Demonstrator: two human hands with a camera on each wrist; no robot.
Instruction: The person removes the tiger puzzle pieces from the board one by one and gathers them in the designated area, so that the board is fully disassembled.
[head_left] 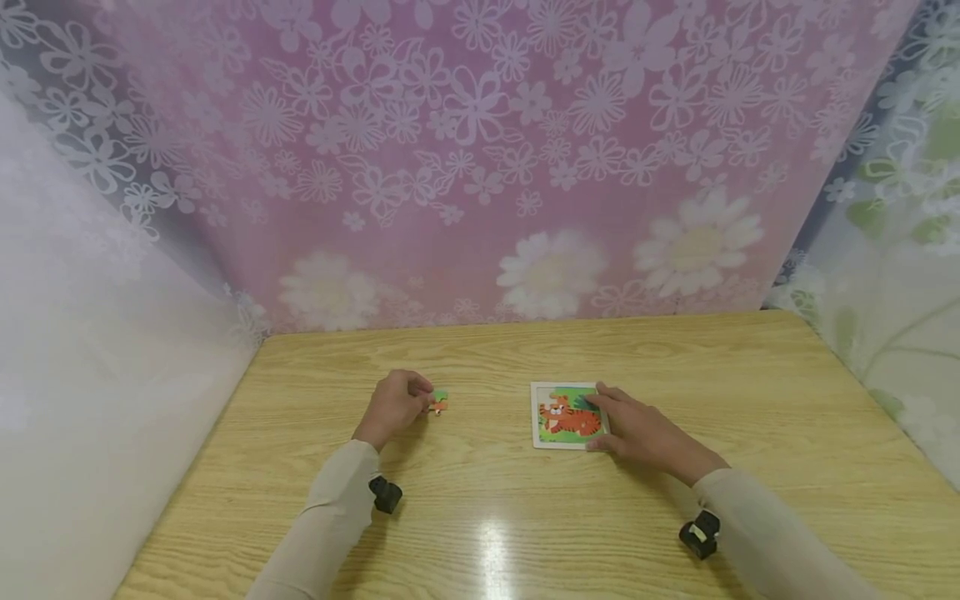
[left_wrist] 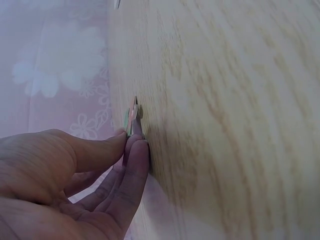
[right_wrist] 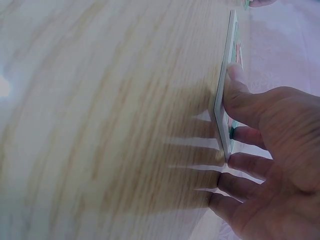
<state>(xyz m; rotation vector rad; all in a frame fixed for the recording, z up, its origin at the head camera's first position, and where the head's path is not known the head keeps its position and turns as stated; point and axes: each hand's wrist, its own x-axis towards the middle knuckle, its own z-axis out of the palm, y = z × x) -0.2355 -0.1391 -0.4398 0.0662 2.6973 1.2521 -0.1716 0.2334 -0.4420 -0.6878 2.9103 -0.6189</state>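
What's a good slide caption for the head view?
Left hand pinches a puzzle piece while the right hand touches the framed tiger puzzle on a wood-grain table.

Holds a jigsaw piece (head_left: 439,403) at the fingertips of the left hand (head_left: 396,407), over the left half of the table (head_left: 465,475), well apart from a tiger jigsaw (head_left: 577,421) lying in its tray (head_left: 534,421) to the right, bare at the back left corner. Rests the right hand (head_left: 641,429) along the tray's right side, spanning its front and back corners, with one camera (head_left: 386,494) at the left wrist and another (head_left: 701,534) at the right. Faces a rear curtain (head_left: 450,167) just behind the table's far edge, between a left curtain (head_left: 112,375) and a right curtain (head_left: 892,275).
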